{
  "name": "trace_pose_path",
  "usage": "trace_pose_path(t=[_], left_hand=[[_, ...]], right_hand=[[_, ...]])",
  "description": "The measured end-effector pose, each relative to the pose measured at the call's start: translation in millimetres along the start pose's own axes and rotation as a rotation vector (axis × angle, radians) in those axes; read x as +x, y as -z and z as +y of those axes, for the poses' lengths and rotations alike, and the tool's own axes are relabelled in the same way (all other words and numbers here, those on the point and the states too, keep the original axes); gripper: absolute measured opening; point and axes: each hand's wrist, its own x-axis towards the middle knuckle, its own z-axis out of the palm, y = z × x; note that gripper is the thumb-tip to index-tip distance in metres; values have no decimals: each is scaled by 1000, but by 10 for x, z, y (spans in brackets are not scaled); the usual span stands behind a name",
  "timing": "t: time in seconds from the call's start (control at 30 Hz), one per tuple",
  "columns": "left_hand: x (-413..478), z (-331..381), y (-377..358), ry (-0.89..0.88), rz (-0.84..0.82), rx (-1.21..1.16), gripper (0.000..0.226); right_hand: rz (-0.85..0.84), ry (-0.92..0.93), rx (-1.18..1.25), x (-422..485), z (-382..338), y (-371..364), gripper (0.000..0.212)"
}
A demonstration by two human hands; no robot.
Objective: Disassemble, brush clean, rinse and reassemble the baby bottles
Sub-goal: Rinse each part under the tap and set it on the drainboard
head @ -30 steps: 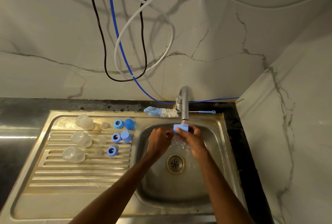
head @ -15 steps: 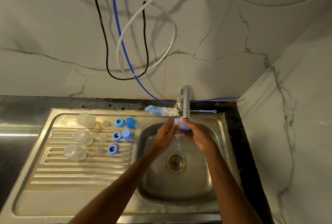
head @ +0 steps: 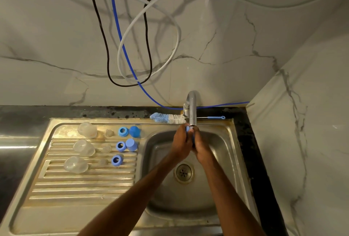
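Holding a blue cap just under the tap, you clasp it between both hands over the sink. Your left hand and right hand curl round it, palms close together. The cap is mostly hidden, possibly wet. Bottles, rings and spare caps sit on the drainboard, and the brush lies behind the tap.
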Motion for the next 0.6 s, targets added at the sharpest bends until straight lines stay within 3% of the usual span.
trace_pose_path(t=[0.1,0.17,0.3,0.4,0.6], left_hand=[[-11,21,-112,66,135,-140,14],[41,38,-108,191,182,-263,19],[155,66,-16,515,137,-438,43],[81,-11,74,569,28,-408,49],[-12,-277,296,460,-72,-320,46]], right_hand=[[-10,269,-147,-16,-37,-41,28],[-18,340,-272,-16,-21,-44,30],[68,489,-370,16,110,29,41],[83,581,-448,-15,146,99,42],[99,693,-598,-159,102,61,34]])
